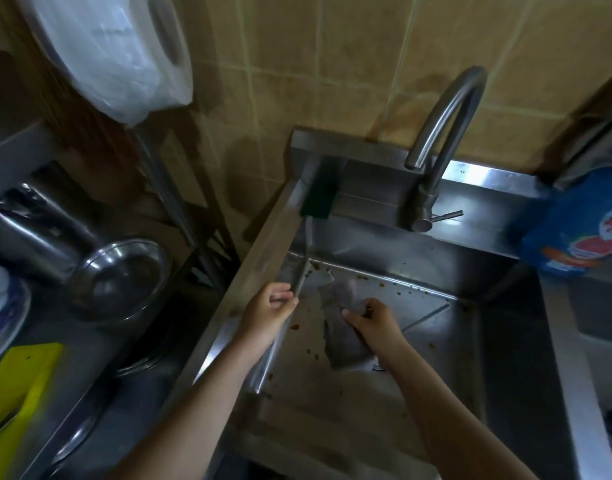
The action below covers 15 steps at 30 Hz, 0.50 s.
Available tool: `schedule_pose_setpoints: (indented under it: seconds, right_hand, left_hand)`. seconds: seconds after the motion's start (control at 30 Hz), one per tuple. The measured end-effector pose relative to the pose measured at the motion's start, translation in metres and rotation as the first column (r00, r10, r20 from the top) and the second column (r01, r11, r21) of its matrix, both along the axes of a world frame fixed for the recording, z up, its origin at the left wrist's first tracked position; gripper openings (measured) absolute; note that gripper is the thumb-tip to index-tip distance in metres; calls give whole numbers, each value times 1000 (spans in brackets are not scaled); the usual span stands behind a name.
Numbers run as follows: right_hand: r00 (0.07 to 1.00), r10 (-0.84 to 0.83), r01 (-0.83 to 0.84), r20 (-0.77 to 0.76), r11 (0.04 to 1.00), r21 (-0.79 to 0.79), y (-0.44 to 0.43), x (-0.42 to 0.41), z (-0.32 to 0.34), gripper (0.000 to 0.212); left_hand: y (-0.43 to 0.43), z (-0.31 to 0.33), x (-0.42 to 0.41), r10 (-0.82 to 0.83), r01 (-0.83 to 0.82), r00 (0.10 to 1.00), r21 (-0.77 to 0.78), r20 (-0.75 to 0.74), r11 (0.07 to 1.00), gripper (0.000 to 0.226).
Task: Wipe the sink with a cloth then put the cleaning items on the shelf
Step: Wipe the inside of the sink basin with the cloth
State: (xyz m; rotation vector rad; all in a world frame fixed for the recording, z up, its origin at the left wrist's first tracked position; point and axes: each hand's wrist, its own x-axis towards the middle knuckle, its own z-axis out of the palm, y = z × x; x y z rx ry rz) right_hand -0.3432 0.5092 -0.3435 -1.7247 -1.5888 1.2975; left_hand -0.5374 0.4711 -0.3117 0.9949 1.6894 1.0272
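Observation:
A steel sink (498,341) fills the middle of the view, its floor dotted with brown food bits. My right hand (373,323) holds a grey cloth (339,334) against the sink floor. My left hand (269,310) grips the thin handle of a brush (306,258) whose dark head (318,199) rests up at the sink's back left corner. A curved steel tap (436,133) stands at the back rim.
A blue detergent pack (581,223) stands on the right rim. Left of the sink, a rack holds steel bowls (120,275), a steel pot (30,230) and a yellow board (17,393). A white plastic bag (114,57) hangs on the tiled wall.

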Motion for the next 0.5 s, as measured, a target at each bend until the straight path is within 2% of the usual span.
schedule_pose_setpoints:
  seconds: [0.13, 0.27, 0.5]
  right_hand:
    - [997, -75, 70, -30, 987, -146, 18, 15, -41, 20]
    - [990, -142, 141, 13, 964, -224, 31, 28, -71, 33]
    - [990, -128, 139, 54, 943, -303, 39, 26, -115, 45]
  left_hand:
    - [15, -35, 18, 44, -45, 999, -28, -19, 999, 19]
    - [30, -77, 32, 0, -1, 1000, -98, -7, 995, 20]
    - [55, -143, 35, -91, 49, 980, -230, -177, 972, 25]
